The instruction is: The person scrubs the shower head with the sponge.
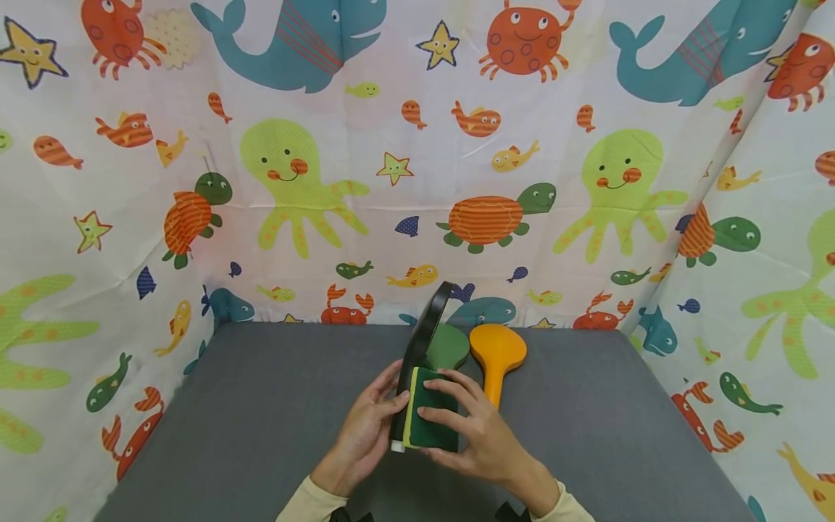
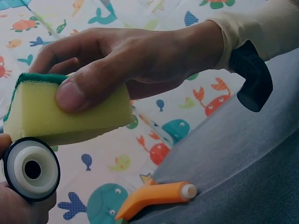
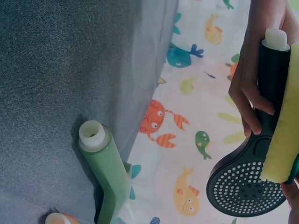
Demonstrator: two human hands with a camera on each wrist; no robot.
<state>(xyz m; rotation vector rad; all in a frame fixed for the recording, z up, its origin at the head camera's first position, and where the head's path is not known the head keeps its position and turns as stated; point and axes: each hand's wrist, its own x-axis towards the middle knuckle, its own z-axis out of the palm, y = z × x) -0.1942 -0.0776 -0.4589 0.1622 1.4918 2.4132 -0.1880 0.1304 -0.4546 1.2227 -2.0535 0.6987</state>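
Observation:
My left hand [image 1: 365,428] grips the handle of a black handheld shower head [image 1: 424,330], which stands upright above the table with its head at the top. Its spray face with many pale nozzles [image 3: 238,189] shows in the right wrist view, and its white hollow connector end [image 2: 32,169] in the left wrist view. My right hand [image 1: 489,435] holds a sponge [image 1: 433,436] with a dark green scouring side and a yellow side. The thumb lies on the yellow foam [image 2: 42,105], fingers over the green face. The sponge's yellow side lies along the shower head's handle.
Behind my hands, a green shower head [image 1: 450,346] and an orange shower head [image 1: 498,348] lie side by side on the grey table [image 1: 274,406]. A white curtain [image 1: 391,239] printed with sea animals surrounds the table at the back and sides.

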